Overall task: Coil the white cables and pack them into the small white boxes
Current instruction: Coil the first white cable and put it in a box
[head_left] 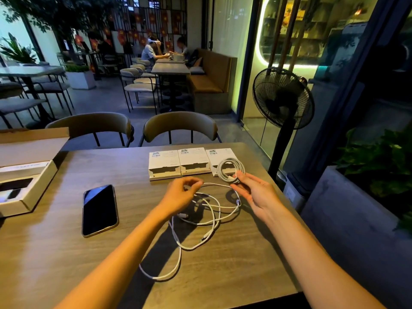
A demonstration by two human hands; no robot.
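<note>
A: Coil (230, 170) sits in the right hand (254, 192), pinched at its lower edge, held over the right box (219, 156) in the row of three boxes (179, 162) at centre frame.

B: And the left hand (181, 192)?

A: Fingers curled, pinching the tail (214, 184) that runs across to the coil. Loose cables (200, 219) lie tangled on the worktop (66, 253) below both hands.

B: So how to finish the wind well?

A: I'd feed the tail with light tension, match each loop to the coil, and keep the pinch firm so the turns don't spring apart. The open box mouths face the person.
</note>
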